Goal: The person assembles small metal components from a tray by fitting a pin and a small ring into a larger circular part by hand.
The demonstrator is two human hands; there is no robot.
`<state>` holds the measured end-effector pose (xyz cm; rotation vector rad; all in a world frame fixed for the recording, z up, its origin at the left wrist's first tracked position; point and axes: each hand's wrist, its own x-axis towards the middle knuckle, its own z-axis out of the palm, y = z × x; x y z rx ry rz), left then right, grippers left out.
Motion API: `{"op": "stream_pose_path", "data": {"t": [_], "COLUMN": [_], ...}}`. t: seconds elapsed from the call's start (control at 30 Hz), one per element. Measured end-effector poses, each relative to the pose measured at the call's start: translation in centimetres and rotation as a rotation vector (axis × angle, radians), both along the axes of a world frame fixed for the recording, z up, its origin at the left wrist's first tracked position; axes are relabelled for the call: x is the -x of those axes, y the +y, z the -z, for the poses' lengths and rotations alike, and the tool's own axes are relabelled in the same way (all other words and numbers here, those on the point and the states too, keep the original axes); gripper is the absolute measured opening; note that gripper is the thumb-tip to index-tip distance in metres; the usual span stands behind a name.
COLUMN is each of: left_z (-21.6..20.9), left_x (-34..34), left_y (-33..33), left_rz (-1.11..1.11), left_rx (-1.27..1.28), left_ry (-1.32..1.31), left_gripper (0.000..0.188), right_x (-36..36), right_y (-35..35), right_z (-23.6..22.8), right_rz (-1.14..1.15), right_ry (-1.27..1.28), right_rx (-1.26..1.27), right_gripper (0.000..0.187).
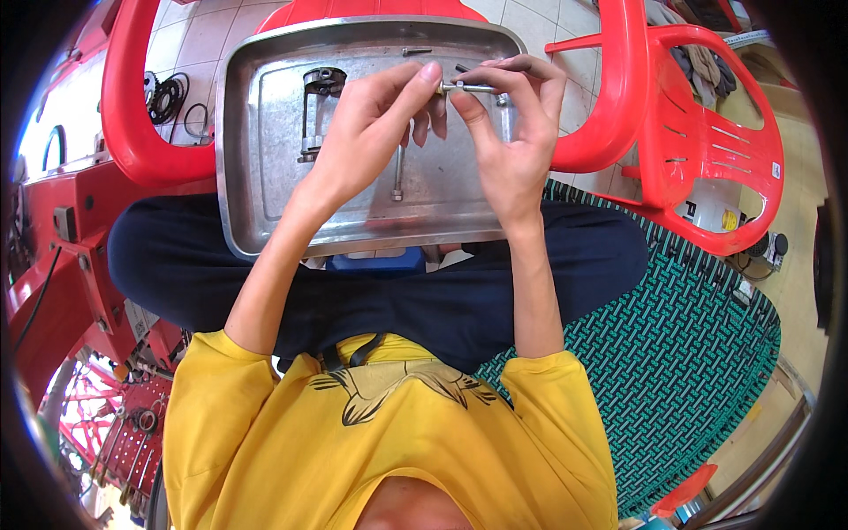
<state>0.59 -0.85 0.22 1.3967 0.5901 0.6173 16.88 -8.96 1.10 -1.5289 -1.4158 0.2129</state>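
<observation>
Above the far part of a metal tray (246,141), my two hands meet on a thin metal bolt (481,87) with a small nut or collar on its shaft. My left hand (371,124) pinches the left end between thumb and fingers; what else its fingertips cover is hidden. The other end lies between the thumb and fingers of my right hand (517,150). Left of my hands, in the tray, stands a dark frame-like metal part (324,81) with a round end. Beneath them lies a long bolt (398,181), and a short bolt (417,51) is near the far rim.
A red plastic chair (609,97) bears the tray, its arms on either side. Another red chair (707,132) stands at the right. Red machinery (79,238) is close at my left. I sit on a green and black woven seat (636,371). Dark chain-like parts (168,97) lie on the tiles.
</observation>
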Motion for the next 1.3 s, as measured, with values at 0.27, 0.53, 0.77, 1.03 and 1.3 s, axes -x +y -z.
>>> {"op": "stream_pose_path", "data": {"t": [0.27,0.53,0.77,1.03,1.3], "left_z": [-0.5,-0.4,-0.2,-1.1,-0.8], "left_x": [-0.2,-0.5,0.0,-0.3,0.0], "left_y": [-1.0,-1.1,-0.6,-0.9,-0.9], "left_rz": [-0.118,-0.111,-0.112,-0.206,-0.21], "left_rx": [-0.125,-0.086,-0.02,-0.305,0.01], "left_ry": [-0.095,-0.169,-0.002,-0.006,-0.011], "left_gripper": [0.029,0.028,0.027,0.022,0.024], "right_x": [0.1,0.0,0.0,0.2,0.0], "right_y": [0.1,0.0,0.0,0.0,0.1], "right_z": [0.2,0.3,0.4,0.4,0.5], "right_rz": [0.015,0.002,-0.015,0.021,-0.005], "right_ry": [0.154,0.209,0.154,0.241,0.151], "right_rx": [-0.031,-0.026,-0.025,-0.002,-0.012], "right_gripper": [0.02,0.02,0.021,0.021,0.021]}}
